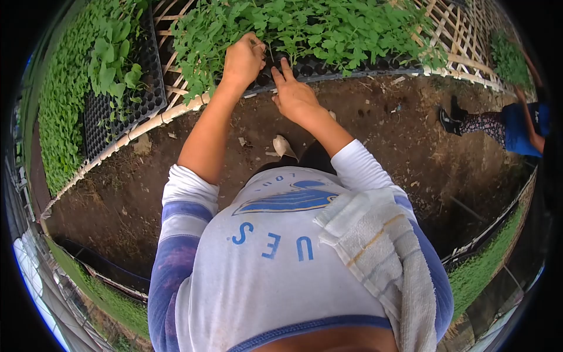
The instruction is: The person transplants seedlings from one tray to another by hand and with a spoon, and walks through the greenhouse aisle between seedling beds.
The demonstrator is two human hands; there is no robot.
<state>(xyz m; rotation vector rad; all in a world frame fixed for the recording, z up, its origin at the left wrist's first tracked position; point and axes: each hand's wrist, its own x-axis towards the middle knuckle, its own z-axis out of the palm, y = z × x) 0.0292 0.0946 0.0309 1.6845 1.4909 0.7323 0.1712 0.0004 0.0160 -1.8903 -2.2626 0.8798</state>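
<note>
Green seedlings (pixel 328 29) grow in a black cell tray (pixel 311 71) at the top middle. My left hand (pixel 245 60) is at the tray's near edge, its fingers curled together at a thin stem; what they pinch is too small to make out. Just right of it, my right hand (pixel 293 97) reaches over the tray's edge. Two of its fingers are stretched out and apart, touching or just above the cells, and nothing shows in it. Leaves surround my left fingertips.
Another black tray (pixel 126 105) with sparse leafy plants lies at the left. A bamboo rail (pixel 141 129) edges the bench. Another person in a blue top (pixel 519 130) stands at the right on the soil path (pixel 375 129). A towel (pixel 381 246) hangs over my shirt.
</note>
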